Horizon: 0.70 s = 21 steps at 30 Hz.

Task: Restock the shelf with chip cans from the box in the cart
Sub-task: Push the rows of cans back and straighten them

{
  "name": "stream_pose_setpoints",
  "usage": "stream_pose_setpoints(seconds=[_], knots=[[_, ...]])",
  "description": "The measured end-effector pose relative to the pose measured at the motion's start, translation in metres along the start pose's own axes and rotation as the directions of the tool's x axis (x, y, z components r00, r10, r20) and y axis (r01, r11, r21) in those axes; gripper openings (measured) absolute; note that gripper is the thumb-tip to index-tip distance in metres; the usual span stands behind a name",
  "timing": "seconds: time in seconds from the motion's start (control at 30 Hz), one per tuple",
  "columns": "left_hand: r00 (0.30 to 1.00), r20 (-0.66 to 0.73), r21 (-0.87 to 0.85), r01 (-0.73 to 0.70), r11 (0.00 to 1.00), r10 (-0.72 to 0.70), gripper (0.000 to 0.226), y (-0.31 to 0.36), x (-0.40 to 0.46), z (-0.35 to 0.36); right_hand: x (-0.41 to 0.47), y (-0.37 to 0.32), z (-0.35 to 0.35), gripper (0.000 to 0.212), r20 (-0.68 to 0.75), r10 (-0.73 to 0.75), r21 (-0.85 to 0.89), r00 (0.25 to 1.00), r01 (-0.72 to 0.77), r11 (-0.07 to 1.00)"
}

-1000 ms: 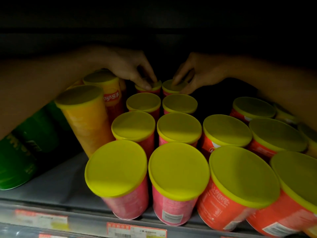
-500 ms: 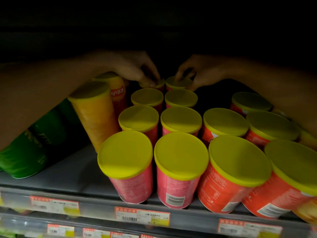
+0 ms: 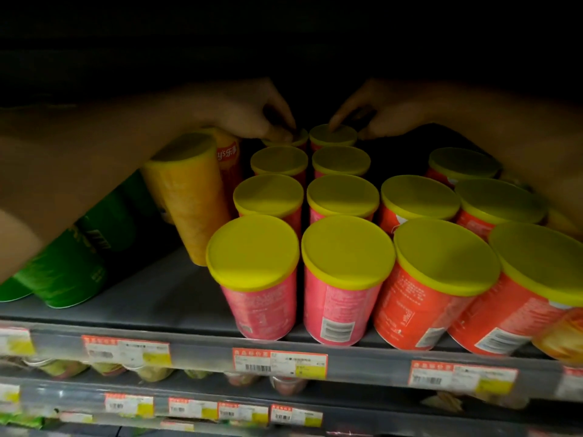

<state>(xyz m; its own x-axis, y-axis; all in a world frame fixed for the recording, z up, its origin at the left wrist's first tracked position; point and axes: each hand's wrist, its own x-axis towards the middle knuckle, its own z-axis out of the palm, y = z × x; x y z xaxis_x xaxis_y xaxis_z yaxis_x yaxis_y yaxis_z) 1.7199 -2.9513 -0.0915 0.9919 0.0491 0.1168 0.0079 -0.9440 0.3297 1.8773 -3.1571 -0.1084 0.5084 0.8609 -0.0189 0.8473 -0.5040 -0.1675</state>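
Observation:
Two columns of pink chip cans with yellow lids stand on the grey shelf, the front pair being one can and its neighbour. Both my arms reach deep into the dark back of the shelf. My left hand pinches the lid of the rearmost left pink can, mostly hidden by my fingers. My right hand holds the lid rim of the rearmost right pink can, index finger on top. The cart and box are out of view.
Orange-red cans fill the shelf to the right, under my right forearm. Tall yellow cans lean left of the pink columns, and green cans lean under my left forearm. Price tags line the shelf edge, with lower shelves below.
My view has drawn back and down, so the lower shelves and price tags now show. Both hands have stayed on the two rearmost pink cans.

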Motion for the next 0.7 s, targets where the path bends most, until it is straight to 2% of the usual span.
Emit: stream_pose_setpoints(seconds=[0.07, 0.13, 0.23, 0.37, 0.5, 0.6, 0.7], knots=[[1.000, 0.009, -0.080, -0.028, 0.996, 0.029, 0.047, 0.005, -0.001, 0.005, -0.001, -0.005, -0.004, 0.048, -0.032, 0.025, -0.006, 0.999, -0.025, 1.000], [0.999, -0.033, -0.056, -0.042, 0.998, 0.041, 0.056, 0.007, -0.002, 0.001, -0.003, -0.013, -0.008, 0.045, -0.069, 0.025, -0.003, 0.997, -0.026, 1.000], [0.997, -0.072, 0.012, -0.038, 0.999, 0.039, 0.027, -0.011, -0.011, -0.014, -0.005, -0.034, -0.012, 0.040, -0.111, 0.009, 0.051, 0.994, -0.003, 0.999], [0.998, -0.057, 0.067, -0.024, 0.997, 0.027, 0.019, -0.032, -0.038, -0.035, 0.001, -0.071, -0.013, 0.031, -0.159, -0.050, 0.074, 0.986, 0.063, 0.995], [0.997, -0.078, 0.050, -0.008, 0.999, 0.012, 0.011, -0.059, -0.065, -0.052, 0.013, -0.114, -0.010, 0.018, -0.230, -0.106, 0.074, 0.967, 0.126, 0.989], [0.996, -0.089, 0.066, 0.002, 0.998, 0.004, 0.015, -0.073, -0.079, -0.053, 0.020, -0.150, -0.007, 0.038, -0.257, -0.104, 0.057, 0.961, 0.122, 0.991], [0.998, -0.064, 0.139, -0.006, 0.990, 0.015, 0.023, -0.084, -0.081, -0.049, 0.019, -0.186, -0.003, 0.041, -0.241, -0.111, 0.033, 0.964, 0.122, 0.992]])
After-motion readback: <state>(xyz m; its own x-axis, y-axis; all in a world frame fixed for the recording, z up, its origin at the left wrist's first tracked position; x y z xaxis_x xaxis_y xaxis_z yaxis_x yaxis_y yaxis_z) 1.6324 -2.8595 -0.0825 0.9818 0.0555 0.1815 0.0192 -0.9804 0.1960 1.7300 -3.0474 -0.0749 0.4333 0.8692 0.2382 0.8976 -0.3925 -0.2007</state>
